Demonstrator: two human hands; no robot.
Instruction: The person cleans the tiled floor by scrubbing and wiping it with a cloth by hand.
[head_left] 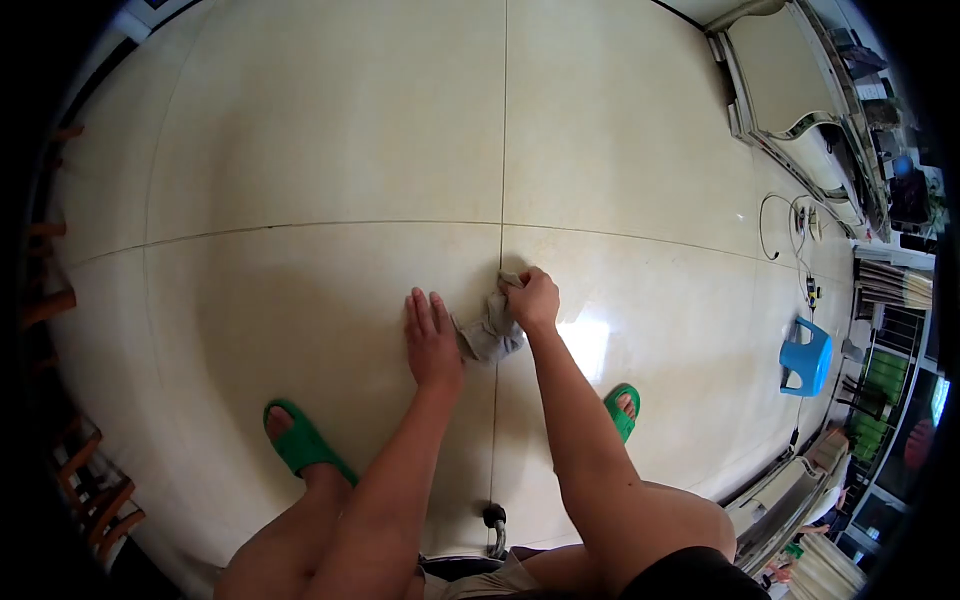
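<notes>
A crumpled grey cloth [488,336] lies on the tiled floor [380,130], across the joint between two tiles. My right hand [537,300] grips its upper end, with the fingers bunched round the fabric. Just left of the cloth, my left hand [434,338] rests flat on the floor with its fingers stretched out. The cloth's lower folds come close to that hand; whether they touch it I cannot tell. Green slippers are on my feet, the left slipper [298,440] and the right slipper [622,412] set wide apart on either side of my arms.
A caster wheel [494,515] shows between my legs. To the right stand a blue plastic stool [806,357] and a cream cabinet [785,75], with cables [800,235] on the floor between them. Wooden chair legs [100,490] line the left edge.
</notes>
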